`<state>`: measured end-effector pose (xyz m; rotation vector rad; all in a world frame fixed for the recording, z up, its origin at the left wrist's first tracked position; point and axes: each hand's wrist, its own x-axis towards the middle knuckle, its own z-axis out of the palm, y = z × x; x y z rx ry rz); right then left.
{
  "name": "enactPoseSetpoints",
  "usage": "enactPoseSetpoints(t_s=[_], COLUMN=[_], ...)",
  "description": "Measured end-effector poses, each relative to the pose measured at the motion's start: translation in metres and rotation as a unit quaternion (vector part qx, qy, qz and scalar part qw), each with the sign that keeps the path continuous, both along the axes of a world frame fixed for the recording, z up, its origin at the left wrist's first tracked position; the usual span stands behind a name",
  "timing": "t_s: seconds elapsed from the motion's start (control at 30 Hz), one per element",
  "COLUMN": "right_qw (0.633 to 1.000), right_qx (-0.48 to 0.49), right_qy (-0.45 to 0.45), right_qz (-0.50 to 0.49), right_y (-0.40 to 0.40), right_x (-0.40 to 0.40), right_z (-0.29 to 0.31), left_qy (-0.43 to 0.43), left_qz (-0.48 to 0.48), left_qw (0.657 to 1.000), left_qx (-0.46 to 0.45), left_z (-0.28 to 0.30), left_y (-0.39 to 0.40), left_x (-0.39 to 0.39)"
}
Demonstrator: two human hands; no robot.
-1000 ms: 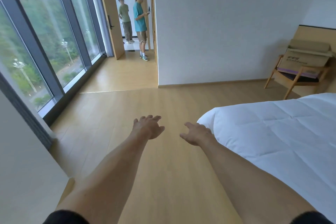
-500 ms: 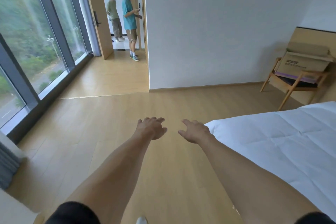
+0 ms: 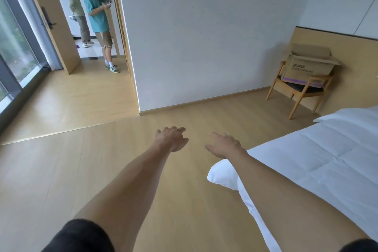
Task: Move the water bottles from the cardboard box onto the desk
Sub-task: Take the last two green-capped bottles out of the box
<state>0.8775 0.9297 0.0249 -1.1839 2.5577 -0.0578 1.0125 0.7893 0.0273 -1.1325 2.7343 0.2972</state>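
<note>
- Head view puts the cardboard box (image 3: 309,63) on the seat of a wooden chair (image 3: 300,90) at the far right of the room, against the wood panel behind the bed, with its top flaps open.
- No water bottles show from this angle; I cannot tell what is inside the box, since only its outer walls and flaps face me.
- Its long axis runs roughly left to right across the chair seat, with the printed long side turned toward me.
- From my hands the box lies far ahead and well to the right, across open floor (image 3: 102,170), well apart from both of them.
- My right hand (image 3: 224,145) is the nearer of the two, hanging over the floor just beside the near corner of the white bed (image 3: 317,159).
- My left hand (image 3: 171,138) hangs just left of it, near but not touching.
- Both hands are held apart with fingers loosely spread and nothing in them.
- I judge that the coming move is a walk forward and to the right along the edge of the bed, with the right hand likely to meet the box first.
- No bench is in view, so I cannot say which way the bottles will have to be carried.
- Two people (image 3: 90,10) stand in the far-left doorway, well away from that path.
</note>
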Motion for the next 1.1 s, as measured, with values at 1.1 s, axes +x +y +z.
enactPoseSetpoints(t_s=[1.1], right_qw=[0.997], right_qx=[-0.014], right_qy=[-0.041], right_qz=[-0.060], right_y=[-0.390], right_x=[-0.394], right_z=[-0.023], left_qy=[-0.050], left_qz=[-0.045], left_qw=[0.998], left_qx=[-0.020], left_z=[-0.013], left_y=[-0.401], left_x=[-0.405])
